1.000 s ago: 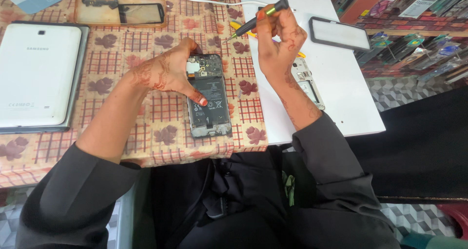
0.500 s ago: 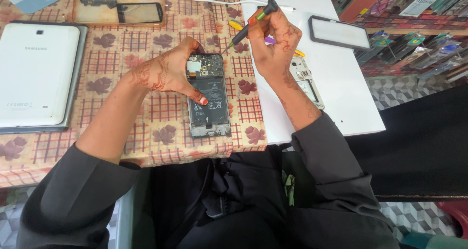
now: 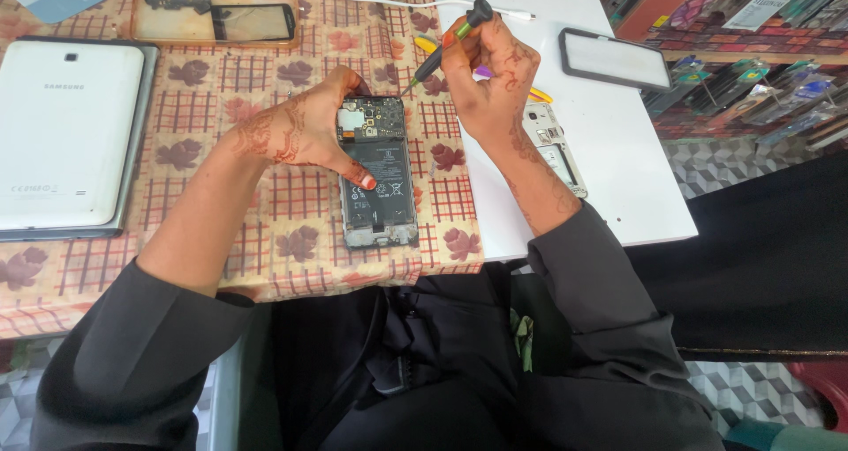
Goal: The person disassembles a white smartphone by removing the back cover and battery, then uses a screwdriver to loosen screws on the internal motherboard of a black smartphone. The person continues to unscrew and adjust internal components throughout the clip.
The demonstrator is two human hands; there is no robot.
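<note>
An opened phone lies face down on the patterned tablecloth, its battery and circuit board showing. My left hand presses on its upper left part, thumb on the battery. My right hand holds a black screwdriver slanted down to the left, its tip at the phone's top right corner.
A white tablet lies at the left. A phone frame sits at the back. On the white board lie a second opened phone and a black-edged screen. A white cable runs along the back. Shelves of goods stand at the right.
My right hand has moved left and down, bringing the screwdriver tip toward the phone's top right corner. My left hand has stayed on the phone.
</note>
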